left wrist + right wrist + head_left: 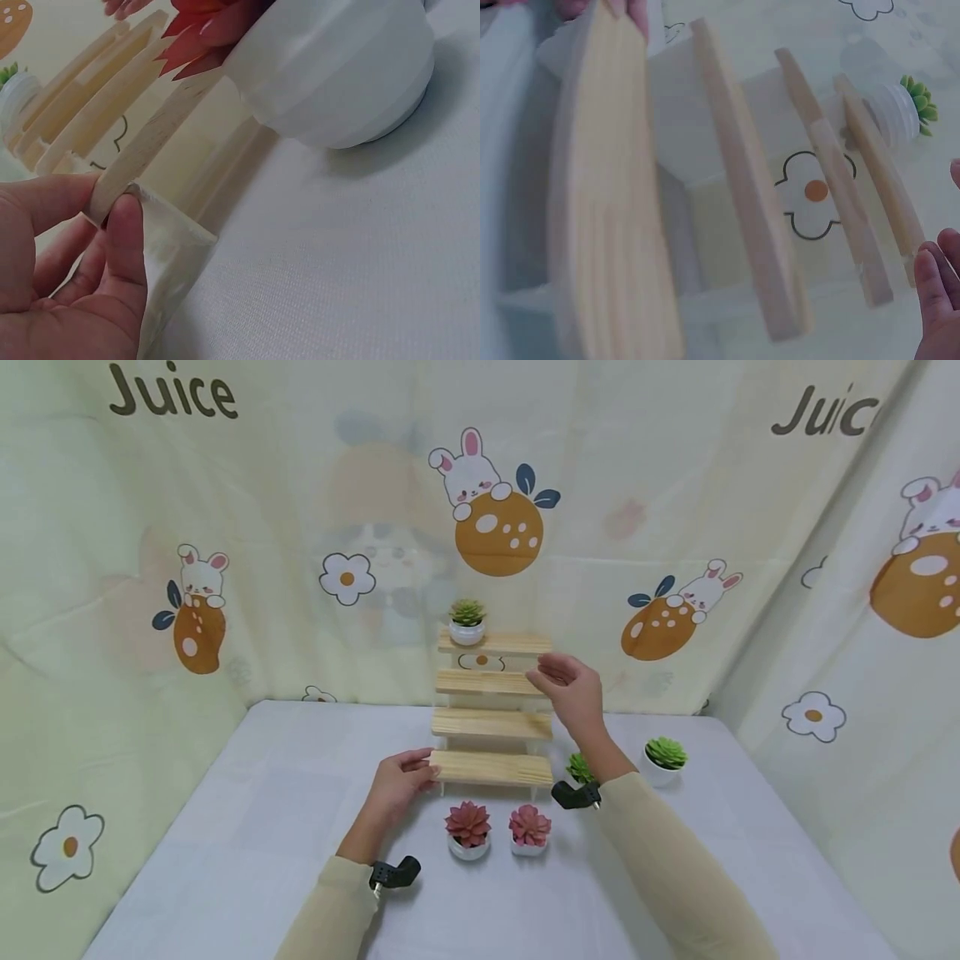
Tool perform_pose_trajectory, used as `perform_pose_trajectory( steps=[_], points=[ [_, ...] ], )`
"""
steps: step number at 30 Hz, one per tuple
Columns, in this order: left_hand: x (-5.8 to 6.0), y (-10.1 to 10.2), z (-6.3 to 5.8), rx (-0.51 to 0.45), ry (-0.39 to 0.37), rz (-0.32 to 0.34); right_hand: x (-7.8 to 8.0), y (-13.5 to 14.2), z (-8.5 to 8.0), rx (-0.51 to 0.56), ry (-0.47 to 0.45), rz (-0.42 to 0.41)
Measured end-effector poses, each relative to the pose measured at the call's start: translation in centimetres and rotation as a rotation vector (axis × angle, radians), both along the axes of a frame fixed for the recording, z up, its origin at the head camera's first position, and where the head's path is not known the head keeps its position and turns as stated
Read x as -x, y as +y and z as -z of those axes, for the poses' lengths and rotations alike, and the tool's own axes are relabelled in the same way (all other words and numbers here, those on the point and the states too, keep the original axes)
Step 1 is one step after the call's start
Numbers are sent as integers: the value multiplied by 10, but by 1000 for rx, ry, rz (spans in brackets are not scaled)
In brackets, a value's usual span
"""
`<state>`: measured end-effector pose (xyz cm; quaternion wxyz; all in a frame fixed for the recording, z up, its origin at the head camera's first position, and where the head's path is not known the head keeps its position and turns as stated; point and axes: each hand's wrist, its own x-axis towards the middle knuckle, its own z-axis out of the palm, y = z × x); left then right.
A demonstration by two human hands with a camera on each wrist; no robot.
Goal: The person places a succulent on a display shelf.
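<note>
Pinching the left end of the lowest shelf (pixel 491 768), the left hand (pixel 397 783) is holding the tiered wooden stand (pixel 491 722), which is standing toward the back of the surface (pixel 300 793), its shelves' long axes running left to right. The right hand (pixel 573 692), nearer the top shelf (pixel 506 644), is hanging at its right end, fingers loosely bent and apparently gripping nothing; contact is not showing clearly.
</note>
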<state>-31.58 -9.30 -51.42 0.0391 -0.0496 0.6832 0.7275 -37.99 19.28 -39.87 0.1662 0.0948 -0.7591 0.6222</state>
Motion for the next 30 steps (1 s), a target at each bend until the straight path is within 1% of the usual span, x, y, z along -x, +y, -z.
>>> perform_pose_trajectory(
  steps=[3,7,12,17,22,26,30],
  points=[
    [-1,0,-1,-9,3,-2,-12,12,7,-24,-4,5],
    [-1,-1,-1,-21,1,-2,-28,28,22,-52,-22,23],
    [-1,-3,0,-27,11,-7,-47,47,43,-104,-47,63],
    [0,-3,-1,-30,13,0,-65,60,58,-158,-53,105],
    [-1,-1,-2,-31,0,3,-78,71,78,-164,-94,143],
    [-3,0,-3,-31,-13,-1,-87,79,96,-150,-143,137],
    [-3,-1,-4,-24,-16,4,-93,81,109,-148,-204,136]
  ],
)
